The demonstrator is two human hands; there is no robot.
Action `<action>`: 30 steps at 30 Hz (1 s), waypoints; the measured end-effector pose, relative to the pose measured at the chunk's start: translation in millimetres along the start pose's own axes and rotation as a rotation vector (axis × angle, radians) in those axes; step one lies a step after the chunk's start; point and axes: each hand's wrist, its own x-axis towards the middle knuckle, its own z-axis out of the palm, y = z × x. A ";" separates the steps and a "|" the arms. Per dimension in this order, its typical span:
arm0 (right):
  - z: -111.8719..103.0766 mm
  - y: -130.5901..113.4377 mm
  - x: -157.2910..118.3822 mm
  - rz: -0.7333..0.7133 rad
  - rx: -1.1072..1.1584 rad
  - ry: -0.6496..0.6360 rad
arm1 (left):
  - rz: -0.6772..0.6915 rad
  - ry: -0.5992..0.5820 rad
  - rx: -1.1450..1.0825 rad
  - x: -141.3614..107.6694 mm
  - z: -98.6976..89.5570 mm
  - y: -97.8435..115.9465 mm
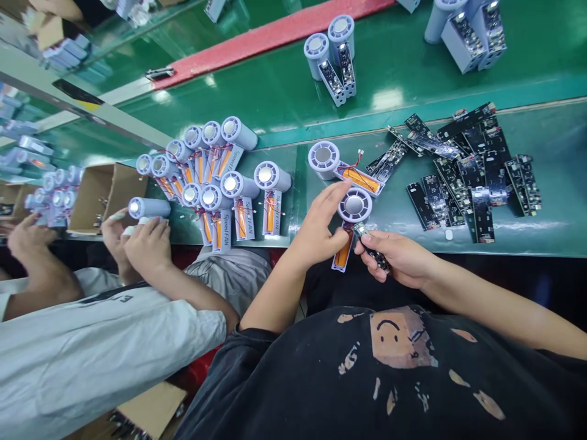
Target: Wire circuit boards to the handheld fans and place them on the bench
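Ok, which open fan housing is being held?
The fan housing in the left hand, beside the circuit board in the right hand; the nearest other, orange cell showing, lies on the green bench.

You can read "SpeedFAN" on the white handle panels [244,219] of the fan housings [230,184] lying on the counter [554,235] left of you, while the dark print on a co-worker's sleeve [107,297] is too blurred to read.

L hand [318,229] fingers extended, thumb low; R hand [397,260] curled, pinching
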 end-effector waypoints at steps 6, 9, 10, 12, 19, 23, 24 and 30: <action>-0.6 -0.7 1.1 0.006 -0.023 -0.009 | 0.190 -0.177 0.214 8.1 -15.1 -11.1; -1.9 -5.0 -3.5 0.000 -0.192 0.020 | 0.199 -0.212 0.346 9.6 -18.7 -10.8; -2.5 -7.7 -7.1 -0.050 -0.322 0.071 | 0.182 -0.195 0.388 9.3 -19.7 -9.2; -3.1 -14.2 -16.7 -0.228 -0.704 0.237 | 0.133 -0.143 0.448 7.3 -20.8 -5.3; 1.0 -22.4 -36.8 -0.505 -1.840 0.541 | 0.043 -0.023 0.366 -4.5 -12.7 4.0; -1.0 -17.4 -36.1 -0.655 -1.878 0.600 | 0.003 -0.077 0.291 -7.3 -9.2 7.4; -1.8 -16.6 -36.6 -0.682 -1.882 0.593 | -0.019 -0.079 0.295 -7.7 -8.6 8.2; -3.4 -12.9 -41.0 -0.747 -1.960 0.560 | -0.049 -0.038 0.303 -10.2 -5.3 12.1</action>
